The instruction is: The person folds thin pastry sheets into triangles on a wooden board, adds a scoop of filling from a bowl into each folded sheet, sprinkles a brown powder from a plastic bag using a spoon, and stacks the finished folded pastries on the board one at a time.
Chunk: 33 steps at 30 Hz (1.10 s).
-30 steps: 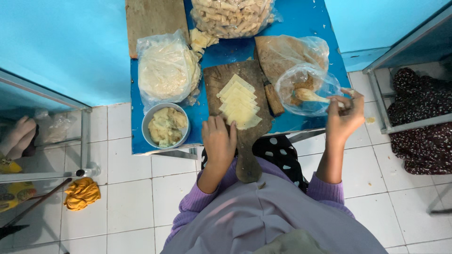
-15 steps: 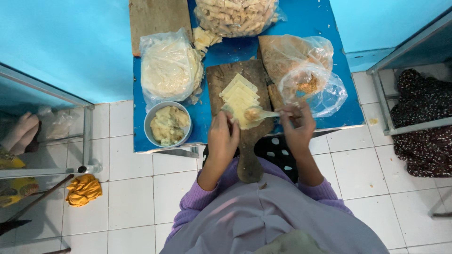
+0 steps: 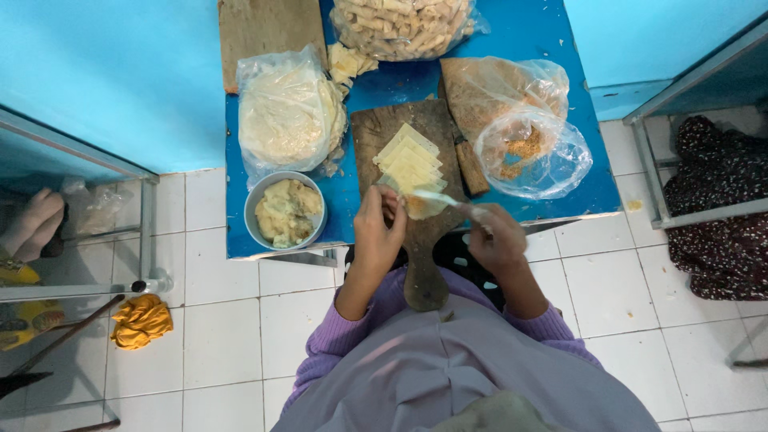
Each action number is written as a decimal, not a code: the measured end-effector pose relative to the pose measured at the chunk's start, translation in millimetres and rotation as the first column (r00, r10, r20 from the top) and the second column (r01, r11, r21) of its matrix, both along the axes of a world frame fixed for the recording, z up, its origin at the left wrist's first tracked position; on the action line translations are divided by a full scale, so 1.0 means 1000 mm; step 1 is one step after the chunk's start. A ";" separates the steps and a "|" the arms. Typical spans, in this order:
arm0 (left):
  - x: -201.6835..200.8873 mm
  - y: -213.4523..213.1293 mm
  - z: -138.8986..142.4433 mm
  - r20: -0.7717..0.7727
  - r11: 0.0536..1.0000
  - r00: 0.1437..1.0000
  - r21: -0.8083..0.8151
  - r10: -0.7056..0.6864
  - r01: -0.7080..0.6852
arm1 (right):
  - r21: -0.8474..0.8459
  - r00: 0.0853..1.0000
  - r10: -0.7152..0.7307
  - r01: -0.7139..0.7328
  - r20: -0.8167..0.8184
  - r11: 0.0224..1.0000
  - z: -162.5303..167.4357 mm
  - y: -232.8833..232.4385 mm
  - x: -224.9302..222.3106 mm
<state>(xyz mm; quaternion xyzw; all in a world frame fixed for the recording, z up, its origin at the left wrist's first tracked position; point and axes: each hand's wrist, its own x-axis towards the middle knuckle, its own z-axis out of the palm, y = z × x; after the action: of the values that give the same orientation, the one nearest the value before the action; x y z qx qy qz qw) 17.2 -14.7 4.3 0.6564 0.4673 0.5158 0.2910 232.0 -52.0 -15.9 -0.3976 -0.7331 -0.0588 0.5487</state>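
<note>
Blue tabletop (image 3: 520, 32) against a blue wall carries a wooden cutting board (image 3: 424, 232), the landmark for all else: on its middle lies a fanned stack of pale square wrappers (image 3: 408, 160), thin and soft-looking. At the stack's near edge the left hand (image 3: 378, 236) pins the front wrapper with curled fingers, while the right hand (image 3: 498, 240) is closed around a spoon (image 3: 436, 198); filling is best laid gently, centred, wrapper held flat

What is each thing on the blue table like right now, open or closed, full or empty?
Spoon: held by right hand, tip over a wrapper.
Wrappers: fanned on wooden board; left hand touches the nearest.
Bowl: holds filling.
Clear bag: open, some crumbs inside.
Round sheets bag: full.
</note>
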 end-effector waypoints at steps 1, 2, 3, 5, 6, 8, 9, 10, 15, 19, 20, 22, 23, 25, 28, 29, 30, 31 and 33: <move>0.000 0.000 0.000 0.004 1.000 1.000 0.011 -0.010 0.010 | 0.046 0.995 -0.100 0.100 0.007 0.994 0.001 0.000 0.005; -0.001 0.000 0.001 -0.002 1.000 1.000 0.012 -0.024 0.024 | 0.091 0.980 -0.201 0.199 0.008 0.976 0.003 -0.001 0.012; -0.001 -0.001 0.001 -0.008 0.999 0.999 0.013 -0.038 0.038 | 0.134 0.962 -0.271 0.264 0.037 0.955 0.008 0.000 0.024; -0.002 -0.001 0.002 -0.022 0.998 0.998 0.026 -0.060 0.060 | 0.107 0.928 -0.365 0.371 -0.071 0.922 0.016 0.000 0.045; -0.002 -0.001 0.003 -0.031 0.997 0.997 0.038 -0.069 0.070 | 0.034 0.898 -0.389 0.404 -0.206 0.914 0.019 0.000 0.051; -0.002 -0.001 0.004 -0.058 0.993 0.994 0.067 -0.093 0.097 | -0.126 0.836 -0.514 0.499 -0.191 0.858 0.027 0.000 0.063; -0.002 0.000 0.005 -0.077 0.990 0.991 0.085 -0.108 0.114 | -0.204 0.801 -0.572 0.539 -0.174 0.817 0.031 0.002 0.066; -0.002 0.000 0.006 -0.096 0.986 0.988 0.103 -0.122 0.132 | -0.262 0.807 -0.570 0.523 -0.155 0.811 0.034 0.004 0.065; 0.000 0.001 0.009 -0.180 0.974 0.979 0.184 -0.095 0.128 | 0.074 0.674 -0.685 0.696 0.275 0.715 0.044 0.011 0.037; -0.002 -0.001 0.009 -0.158 0.974 0.982 0.184 -0.100 0.128 | -0.176 0.937 -0.329 0.346 0.121 0.922 0.041 0.006 -0.003; -0.002 -0.001 0.009 -0.148 0.978 0.983 0.162 -0.107 0.131 | -0.276 0.962 -0.246 0.270 0.120 0.922 0.040 0.003 -0.012; -0.003 -0.001 0.009 -0.128 0.984 0.985 0.121 -0.118 0.134 | -0.389 0.977 -0.165 0.207 0.137 0.898 0.037 0.003 -0.024; -0.003 -0.001 0.009 -0.129 0.982 0.984 0.131 -0.121 0.138 | -0.408 0.972 -0.169 0.224 0.165 0.885 0.036 0.005 -0.028; -0.004 -0.001 0.008 -0.131 0.978 0.984 0.149 -0.124 0.144 | -0.434 0.974 -0.160 0.214 0.159 0.875 0.035 0.009 -0.031; -0.005 0.000 0.008 -0.128 0.977 0.980 0.130 -0.150 0.167 | -0.497 0.988 -0.149 0.152 0.045 0.854 0.033 0.014 -0.029; -0.005 0.001 0.007 -0.134 0.975 0.979 0.140 -0.152 0.170 | -0.540 0.987 -0.161 0.136 0.001 0.831 0.032 0.015 -0.028; -0.005 0.001 0.007 -0.139 0.974 0.979 0.149 -0.152 0.172 | -0.582 0.984 -0.174 0.118 -0.041 0.805 0.031 0.016 -0.028; -0.004 0.001 0.007 -0.143 0.972 0.978 0.157 -0.151 0.174 | -0.567 0.986 -0.150 0.082 -0.074 0.820 0.029 0.016 -0.029; -0.005 0.001 0.006 -0.150 0.972 0.977 0.158 -0.148 0.172 | -0.533 0.985 -0.102 0.012 -0.138 0.846 0.025 0.018 -0.031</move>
<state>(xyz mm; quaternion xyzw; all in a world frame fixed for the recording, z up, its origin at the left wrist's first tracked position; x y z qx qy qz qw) 12.6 -13.9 9.9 0.7484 0.3860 0.4821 0.2418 201.5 -34.1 9.2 -0.5587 -0.6618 0.1620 0.4730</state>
